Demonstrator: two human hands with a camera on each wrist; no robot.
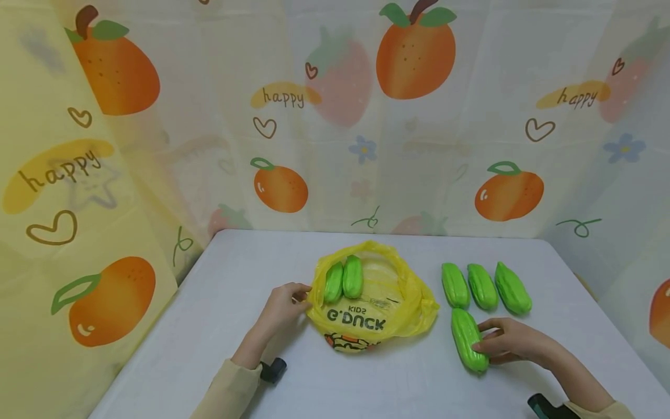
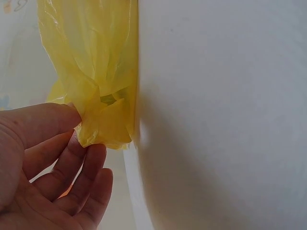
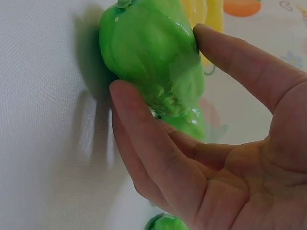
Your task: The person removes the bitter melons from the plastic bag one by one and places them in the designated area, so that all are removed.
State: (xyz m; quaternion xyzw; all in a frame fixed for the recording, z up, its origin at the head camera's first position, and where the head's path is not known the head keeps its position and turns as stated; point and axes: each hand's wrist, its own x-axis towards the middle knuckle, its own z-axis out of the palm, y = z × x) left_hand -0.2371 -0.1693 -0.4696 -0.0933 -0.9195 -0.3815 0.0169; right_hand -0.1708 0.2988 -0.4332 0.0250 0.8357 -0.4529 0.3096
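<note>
A yellow plastic bag (image 1: 369, 317) with "KIDS" and duck lettering lies with its mouth open on the table. Two glossy green cucumber-like vegetables (image 1: 353, 277) are inside it. At the bag's left edge, my left hand (image 1: 282, 305) pinches the thin plastic (image 2: 103, 120) between thumb and fingers. My right hand (image 1: 515, 340) has its thumb and fingers on opposite sides of a green cucumber-like vegetable (image 1: 467, 337), the nearest one on the right, which lies on the table. The right wrist view shows this vegetable (image 3: 148, 52) close up, between thumb and index finger.
Three more green vegetables stand in a row just behind the held one: left (image 1: 455, 285), middle (image 1: 483, 286) and right (image 1: 513, 288). A white cloth covers the table (image 1: 387, 387). Fruit-printed curtains (image 1: 335, 145) hang behind it and at both sides.
</note>
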